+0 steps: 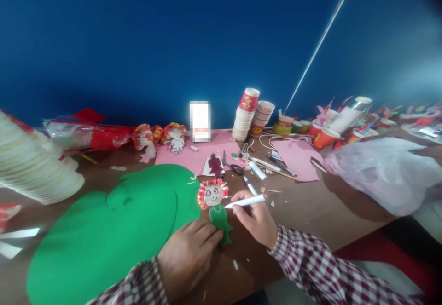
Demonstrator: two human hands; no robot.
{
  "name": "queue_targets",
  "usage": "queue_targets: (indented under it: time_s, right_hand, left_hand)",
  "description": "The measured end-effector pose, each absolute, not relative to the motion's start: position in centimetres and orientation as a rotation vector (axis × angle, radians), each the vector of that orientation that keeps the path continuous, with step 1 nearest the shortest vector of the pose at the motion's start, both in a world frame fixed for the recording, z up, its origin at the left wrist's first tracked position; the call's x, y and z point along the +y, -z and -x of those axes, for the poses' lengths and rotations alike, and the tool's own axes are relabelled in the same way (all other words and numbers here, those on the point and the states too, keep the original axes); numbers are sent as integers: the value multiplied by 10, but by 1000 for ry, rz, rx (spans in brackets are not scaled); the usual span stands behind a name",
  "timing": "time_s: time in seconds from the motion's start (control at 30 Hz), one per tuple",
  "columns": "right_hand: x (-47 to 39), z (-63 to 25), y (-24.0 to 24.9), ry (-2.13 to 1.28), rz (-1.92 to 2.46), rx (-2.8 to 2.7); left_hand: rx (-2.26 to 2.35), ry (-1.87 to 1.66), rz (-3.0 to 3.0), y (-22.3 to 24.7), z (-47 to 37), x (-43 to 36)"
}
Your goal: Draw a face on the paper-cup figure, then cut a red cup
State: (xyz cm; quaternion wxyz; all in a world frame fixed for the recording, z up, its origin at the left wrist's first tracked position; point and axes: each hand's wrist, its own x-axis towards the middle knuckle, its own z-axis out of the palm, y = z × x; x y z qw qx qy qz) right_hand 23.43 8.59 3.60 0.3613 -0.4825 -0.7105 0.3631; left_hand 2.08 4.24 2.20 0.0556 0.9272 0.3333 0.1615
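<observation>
A paper figure [221,219] with a green body lies on the brown table. Its round face [213,195] has drawn eyes and a smile, ringed by red, yellow and white frills. My left hand [190,252] rests palm down on the figure's lower left side, fingers lying flat on the green paper. A white marker [246,201] is pinched in my right hand [257,217], its tip close to the top of the green body, where a pale necklace-like line shows. Whether the tip touches cannot be made out.
Large green foam sheet [113,240] at left; pink sheets [183,162] behind. Scissors [236,169], pens and scraps lie beyond the figure. Stacked cups [246,114] stand at the back, more cups [41,171] at left, a plastic bag [383,171] at right.
</observation>
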Motion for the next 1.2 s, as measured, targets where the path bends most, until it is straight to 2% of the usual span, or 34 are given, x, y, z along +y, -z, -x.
queue_targets:
  time_s: [0.23,0.73,1.2]
  right_hand:
    - [89,-237,-36,-1025,1211,-1818]
    - [87,-235,-38,-922,1235,-1831]
    - [87,-235,-39,-944,1271,-1814]
  left_hand:
    - [1075,-508,-2779,-25,-25,42]
    - [1125,-647,-2764,-19,-22,42]
    - [1102,-619,-2769,-20,-22,43]
